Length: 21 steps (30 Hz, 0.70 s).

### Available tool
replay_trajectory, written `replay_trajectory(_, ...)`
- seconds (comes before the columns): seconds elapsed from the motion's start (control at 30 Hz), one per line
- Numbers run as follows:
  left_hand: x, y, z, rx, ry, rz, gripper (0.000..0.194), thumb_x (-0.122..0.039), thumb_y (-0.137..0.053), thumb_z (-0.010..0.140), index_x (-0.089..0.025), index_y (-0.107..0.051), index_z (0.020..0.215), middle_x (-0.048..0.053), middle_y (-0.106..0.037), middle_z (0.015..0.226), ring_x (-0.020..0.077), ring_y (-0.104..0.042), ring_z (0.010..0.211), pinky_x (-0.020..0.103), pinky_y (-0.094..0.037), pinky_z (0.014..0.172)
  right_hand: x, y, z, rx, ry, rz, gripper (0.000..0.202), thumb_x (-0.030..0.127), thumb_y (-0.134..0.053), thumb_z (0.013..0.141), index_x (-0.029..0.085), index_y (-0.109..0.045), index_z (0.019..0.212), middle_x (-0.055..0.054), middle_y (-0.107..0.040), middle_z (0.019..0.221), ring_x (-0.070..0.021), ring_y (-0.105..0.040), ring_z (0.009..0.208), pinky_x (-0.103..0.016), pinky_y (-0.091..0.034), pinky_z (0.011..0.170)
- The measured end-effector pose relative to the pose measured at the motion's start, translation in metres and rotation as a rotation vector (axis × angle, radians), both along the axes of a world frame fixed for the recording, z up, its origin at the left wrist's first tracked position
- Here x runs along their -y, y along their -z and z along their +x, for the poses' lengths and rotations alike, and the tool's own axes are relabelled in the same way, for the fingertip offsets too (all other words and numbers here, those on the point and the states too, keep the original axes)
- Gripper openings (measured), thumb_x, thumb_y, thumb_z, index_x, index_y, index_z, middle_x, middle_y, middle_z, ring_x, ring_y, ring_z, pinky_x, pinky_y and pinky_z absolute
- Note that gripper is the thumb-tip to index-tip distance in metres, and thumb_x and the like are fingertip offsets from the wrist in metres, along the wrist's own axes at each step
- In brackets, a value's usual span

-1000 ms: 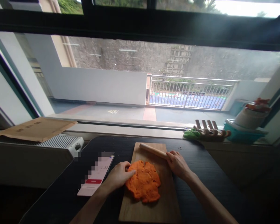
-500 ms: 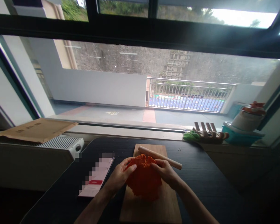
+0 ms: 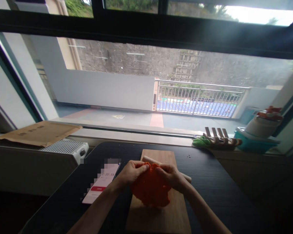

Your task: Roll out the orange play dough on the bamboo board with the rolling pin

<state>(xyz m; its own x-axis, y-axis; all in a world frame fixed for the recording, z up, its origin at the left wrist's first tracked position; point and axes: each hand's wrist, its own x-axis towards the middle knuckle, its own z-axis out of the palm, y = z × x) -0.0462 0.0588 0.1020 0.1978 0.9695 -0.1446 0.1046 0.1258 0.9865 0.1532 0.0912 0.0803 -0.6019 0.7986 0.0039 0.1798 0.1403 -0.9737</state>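
A thin, ragged-edged sheet of orange dough or modelling clay (image 3: 150,190) hangs over the wooden board (image 3: 158,219). My left hand (image 3: 134,172) pinches its upper left edge between thumb and fingers. At the upper right edge my right hand (image 3: 169,175) pinches it too, thumb in front. A small notch shows in the top edge between the two hands. Behind the sheet and my right hand, a wooden rolling pin (image 3: 150,160) lies slantwise on the board, its middle hidden.
A phone (image 3: 97,191) lies left of the board on the dark table (image 3: 200,195). Beyond the table stand a green cloth (image 3: 201,141), a slatted rack (image 3: 219,138) and a teal basin (image 3: 256,143). A brown envelope (image 3: 39,133) rests on a white heater (image 3: 73,149).
Both hands have shifted their pinches along the top edge, the left hand moving inward and upward. The notch between them looks narrower, and the view has tilted slightly.
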Motion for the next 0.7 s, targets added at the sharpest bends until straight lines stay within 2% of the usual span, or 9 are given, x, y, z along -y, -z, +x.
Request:
replay_trajectory(0.13, -0.004, 0.002, 0.002, -0.035, 0.044, 0.019, 0.04, -0.046, -0.065, 0.073, -0.009, -0.074, 0.086, 0.004, -0.067, 0.066, 0.0097, -0.05, 0.053, 0.022, -0.034, 0.052, -0.002, -0.001, -0.002, 0.051, -0.02, 0.068, 0.045, 0.056, -0.048, 0.085, 0.014, -0.062, 0.08, 0.004, -0.044, 0.06, -0.0067, -0.037, 0.052, -0.02, -0.027, 0.046)
replay_trajectory(0.27, -0.006, 0.004, 0.007, -0.093, 0.046, 0.073, 0.037, -0.042, -0.062, 0.074, -0.009, -0.074, 0.083, 0.004, -0.067, 0.067, 0.0107, -0.05, 0.055, 0.022, -0.034, 0.053, -0.004, 0.001, -0.006, 0.136, 0.052, 0.168, 0.039, 0.048, -0.048, 0.086, 0.016, -0.052, 0.065, 0.005, -0.037, 0.058, -0.0062, -0.031, 0.053, -0.02, -0.023, 0.045)
replay_trajectory(0.43, -0.003, -0.004, 0.012, -0.171, 0.042, 0.146, 0.027, -0.033, -0.056, 0.076, -0.012, -0.073, 0.078, 0.002, -0.066, 0.069, 0.0119, -0.052, 0.061, 0.022, -0.036, 0.057, -0.003, 0.002, -0.008, 0.231, 0.136, 0.285, 0.037, 0.041, -0.046, 0.087, 0.017, -0.041, 0.059, 0.005, -0.032, 0.056, -0.0061, -0.028, 0.053, -0.021, -0.019, 0.045)
replay_trajectory(0.57, 0.001, -0.009, 0.012, -0.199, 0.061, 0.152, 0.031, -0.035, -0.051, 0.08, -0.013, -0.072, 0.078, 0.0, -0.062, 0.063, 0.01, -0.047, 0.055, 0.021, -0.033, 0.051, -0.001, -0.002, -0.008, 0.291, 0.111, 0.322, 0.037, 0.041, -0.043, 0.088, 0.017, -0.044, 0.059, 0.005, -0.036, 0.055, -0.0061, -0.031, 0.051, -0.021, -0.021, 0.044)
replay_trajectory(0.7, 0.0, -0.007, 0.011, -0.221, 0.064, 0.161, 0.038, -0.041, -0.048, 0.083, -0.011, -0.071, 0.078, 0.002, -0.061, 0.063, 0.0101, -0.047, 0.053, 0.022, -0.034, 0.049, 0.0, -0.008, -0.009, 0.358, 0.086, 0.356, 0.042, 0.044, -0.04, 0.09, 0.016, -0.048, 0.06, 0.005, -0.038, 0.054, -0.0062, -0.032, 0.05, -0.021, -0.021, 0.044)
